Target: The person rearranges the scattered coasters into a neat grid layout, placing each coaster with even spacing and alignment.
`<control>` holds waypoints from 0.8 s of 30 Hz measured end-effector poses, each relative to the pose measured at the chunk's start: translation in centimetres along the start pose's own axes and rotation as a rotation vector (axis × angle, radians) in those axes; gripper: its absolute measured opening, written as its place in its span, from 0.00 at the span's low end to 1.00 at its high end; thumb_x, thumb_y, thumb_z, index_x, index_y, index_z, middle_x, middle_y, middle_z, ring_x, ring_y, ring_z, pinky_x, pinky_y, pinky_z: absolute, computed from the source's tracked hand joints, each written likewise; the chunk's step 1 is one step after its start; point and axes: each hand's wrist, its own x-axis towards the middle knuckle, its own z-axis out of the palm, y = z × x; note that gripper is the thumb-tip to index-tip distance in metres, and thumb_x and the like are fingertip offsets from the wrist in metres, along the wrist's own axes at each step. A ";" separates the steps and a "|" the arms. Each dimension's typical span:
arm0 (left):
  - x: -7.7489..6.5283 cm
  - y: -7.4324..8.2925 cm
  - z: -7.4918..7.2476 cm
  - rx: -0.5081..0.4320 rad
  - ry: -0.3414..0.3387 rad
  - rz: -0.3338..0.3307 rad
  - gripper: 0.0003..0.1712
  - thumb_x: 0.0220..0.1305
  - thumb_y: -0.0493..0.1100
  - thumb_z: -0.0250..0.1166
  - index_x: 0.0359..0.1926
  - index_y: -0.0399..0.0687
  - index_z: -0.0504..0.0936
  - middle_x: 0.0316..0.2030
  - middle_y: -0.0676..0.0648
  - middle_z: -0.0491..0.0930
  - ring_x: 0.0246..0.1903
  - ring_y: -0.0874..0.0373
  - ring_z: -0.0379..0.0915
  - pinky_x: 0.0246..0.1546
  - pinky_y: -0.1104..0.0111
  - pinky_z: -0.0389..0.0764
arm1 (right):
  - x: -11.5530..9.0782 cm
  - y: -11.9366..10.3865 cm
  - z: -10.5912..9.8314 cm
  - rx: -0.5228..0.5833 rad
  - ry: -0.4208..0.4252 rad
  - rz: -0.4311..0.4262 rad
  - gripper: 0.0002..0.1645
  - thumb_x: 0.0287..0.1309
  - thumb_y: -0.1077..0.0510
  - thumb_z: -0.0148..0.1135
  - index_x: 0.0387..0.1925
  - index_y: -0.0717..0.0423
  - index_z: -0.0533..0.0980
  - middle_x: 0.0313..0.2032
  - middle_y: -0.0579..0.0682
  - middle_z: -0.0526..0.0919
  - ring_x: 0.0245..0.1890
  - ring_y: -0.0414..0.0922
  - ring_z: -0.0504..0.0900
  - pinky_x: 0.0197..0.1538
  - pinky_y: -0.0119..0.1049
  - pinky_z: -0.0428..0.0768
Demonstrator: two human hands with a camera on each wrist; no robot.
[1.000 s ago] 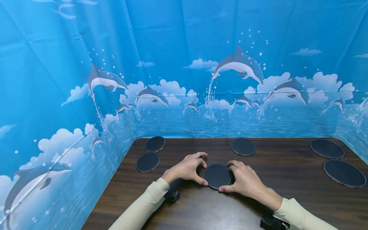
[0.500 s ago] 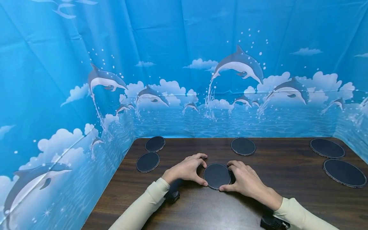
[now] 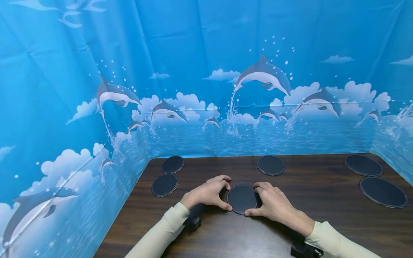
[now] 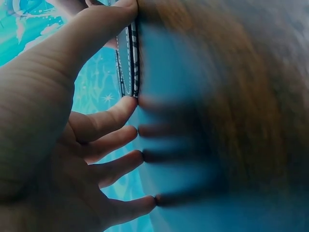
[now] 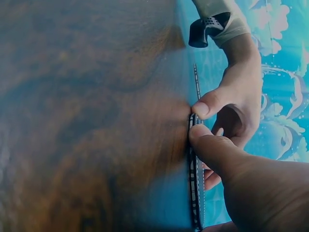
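Observation:
A round black coaster (image 3: 242,199) with a pale stitched rim lies flat on the wooden table, between both hands. My left hand (image 3: 209,192) holds its left edge, thumb at the near side and index finger farther round; the other fingertips rest on the table in the left wrist view. On the opposite side my right hand (image 3: 274,202) grips the rim with curved fingers and the thumb at the near edge. The right wrist view shows both thumbs close together on the coaster's rim (image 5: 193,179). Some right fingertips are hidden there.
Two similar coasters lie at the back left, a far one (image 3: 172,165) and a nearer one (image 3: 165,185). Another coaster (image 3: 271,165) is at the back middle. Two more, a far one (image 3: 363,165) and a nearer one (image 3: 383,192), lie at the right. A dolphin-print curtain (image 3: 200,136) surrounds the dark table (image 3: 322,186).
The head view has shifted slightly, so the scene sits a little differently in the picture. Both hands stay at the coaster, with no clear movement of it on the table.

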 end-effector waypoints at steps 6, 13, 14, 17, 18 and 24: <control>-0.1 0.1 -0.1 -0.008 0.002 -0.008 0.34 0.54 0.67 0.76 0.52 0.53 0.78 0.71 0.46 0.63 0.68 0.50 0.62 0.64 0.51 0.67 | 0.1 0.0 0.0 -0.003 -0.004 0.004 0.52 0.38 0.20 0.73 0.46 0.62 0.84 0.57 0.55 0.78 0.59 0.55 0.75 0.55 0.59 0.74; -0.2 0.1 0.1 -0.008 -0.023 -0.013 0.34 0.54 0.67 0.75 0.52 0.53 0.78 0.71 0.46 0.62 0.67 0.49 0.63 0.63 0.51 0.68 | -0.2 0.0 0.2 0.018 -0.017 0.003 0.52 0.39 0.20 0.73 0.47 0.62 0.84 0.58 0.55 0.78 0.59 0.56 0.75 0.55 0.61 0.74; -0.2 0.1 0.1 -0.014 -0.026 -0.014 0.34 0.54 0.67 0.76 0.52 0.53 0.78 0.71 0.46 0.62 0.68 0.49 0.62 0.64 0.51 0.67 | -0.2 0.0 0.1 0.019 -0.022 0.001 0.52 0.39 0.21 0.73 0.47 0.62 0.84 0.58 0.55 0.78 0.59 0.56 0.75 0.55 0.60 0.74; -0.2 0.1 -0.1 -0.037 -0.030 -0.018 0.34 0.53 0.65 0.77 0.53 0.52 0.79 0.72 0.46 0.62 0.68 0.49 0.61 0.64 0.50 0.67 | 0.0 0.2 -0.2 0.028 -0.035 -0.014 0.51 0.40 0.22 0.74 0.48 0.62 0.84 0.57 0.56 0.78 0.59 0.56 0.75 0.54 0.60 0.75; -0.1 0.1 -0.1 -0.042 -0.031 -0.020 0.34 0.53 0.65 0.77 0.53 0.52 0.79 0.72 0.46 0.62 0.68 0.49 0.61 0.64 0.50 0.67 | 0.0 0.3 -0.4 0.033 -0.038 -0.019 0.50 0.41 0.23 0.74 0.48 0.62 0.84 0.57 0.56 0.79 0.59 0.56 0.76 0.54 0.60 0.76; 0.2 0.1 -0.5 -0.046 -0.045 -0.008 0.34 0.54 0.64 0.77 0.54 0.51 0.79 0.72 0.44 0.62 0.68 0.49 0.61 0.63 0.47 0.67 | 0.3 1.1 -1.2 0.079 -0.053 -0.029 0.46 0.44 0.27 0.76 0.49 0.62 0.84 0.56 0.57 0.80 0.57 0.57 0.78 0.53 0.59 0.78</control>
